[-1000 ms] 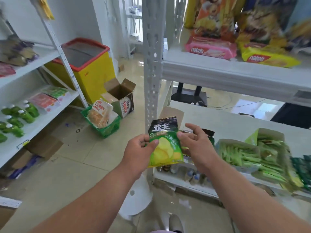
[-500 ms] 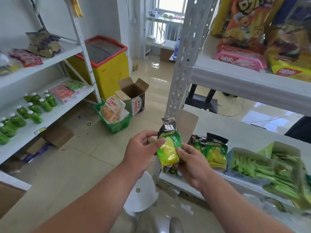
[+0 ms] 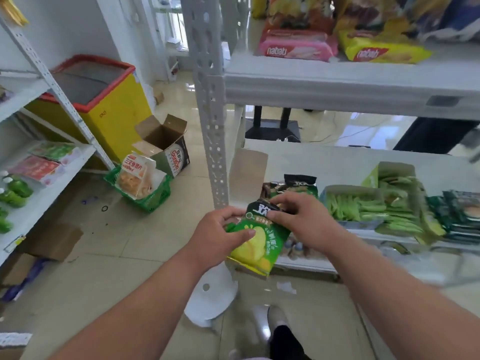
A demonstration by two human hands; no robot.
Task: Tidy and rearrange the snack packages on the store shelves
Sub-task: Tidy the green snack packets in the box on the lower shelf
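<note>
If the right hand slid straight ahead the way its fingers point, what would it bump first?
Probably the left hand: the right hand points leftward across the green chip bag both hold. Depth is unclear.

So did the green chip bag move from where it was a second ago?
Yes. The green chip bag, held in both hands, has tipped over and dropped lower against the white shelf post, closer to the matching bags on the shelf.
</note>
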